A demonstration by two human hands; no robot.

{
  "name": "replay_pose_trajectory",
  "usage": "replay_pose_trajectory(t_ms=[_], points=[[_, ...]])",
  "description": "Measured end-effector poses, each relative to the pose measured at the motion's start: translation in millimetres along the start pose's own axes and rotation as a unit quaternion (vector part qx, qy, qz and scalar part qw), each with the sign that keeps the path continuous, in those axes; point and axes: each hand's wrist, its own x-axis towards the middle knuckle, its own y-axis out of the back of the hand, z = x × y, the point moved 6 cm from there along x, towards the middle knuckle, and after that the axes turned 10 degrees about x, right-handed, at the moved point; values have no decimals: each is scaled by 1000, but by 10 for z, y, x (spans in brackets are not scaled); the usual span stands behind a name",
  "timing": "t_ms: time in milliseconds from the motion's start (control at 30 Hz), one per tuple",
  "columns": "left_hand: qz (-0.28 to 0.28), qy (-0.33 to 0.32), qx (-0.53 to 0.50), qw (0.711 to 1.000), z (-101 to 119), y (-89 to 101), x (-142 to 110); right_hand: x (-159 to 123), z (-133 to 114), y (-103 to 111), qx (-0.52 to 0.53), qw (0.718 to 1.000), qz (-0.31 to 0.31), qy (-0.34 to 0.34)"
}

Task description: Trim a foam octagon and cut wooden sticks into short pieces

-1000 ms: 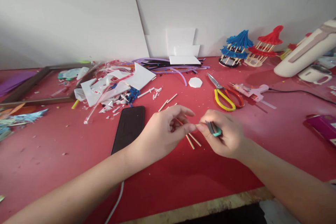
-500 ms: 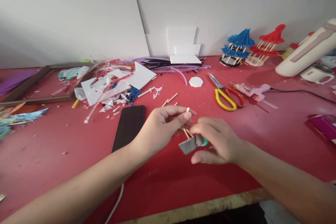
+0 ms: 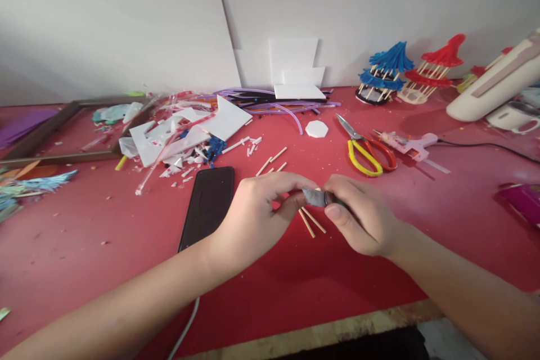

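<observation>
My right hand [image 3: 365,216] is closed round the handle of a small knife [image 3: 314,197] with a short grey blade, which points left. My left hand [image 3: 264,214] pinches a short wooden stick, now almost wholly hidden behind the fingers and blade. The blade lies against the left fingertips, where the stick is held. Just below the hands, two thin wooden sticks [image 3: 313,220] rest on the red table [image 3: 270,292]. Several more cut sticks [image 3: 272,161] lie beyond the left hand.
A black phone [image 3: 208,202] with a white cable is left of my left hand. Scissors [image 3: 365,149], a pink glue gun [image 3: 411,146] and a white octagon [image 3: 316,129] lie farther back. Foam scraps [image 3: 181,135] pile up back left; blue [image 3: 383,73] and red [image 3: 434,70] pagoda models stand back right.
My right hand has turned and raised the knife, bringing its blade up to the left fingertips; its fingers have closed round the handle. The stick's end in my left hand has gone from view.
</observation>
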Motion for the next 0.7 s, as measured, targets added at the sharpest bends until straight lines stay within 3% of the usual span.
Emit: replay_pose_trajectory(t_ms=[700], points=[[0,-14,23,1000,6,-1,-1,3,-3,-8,30,999,-11,-15]])
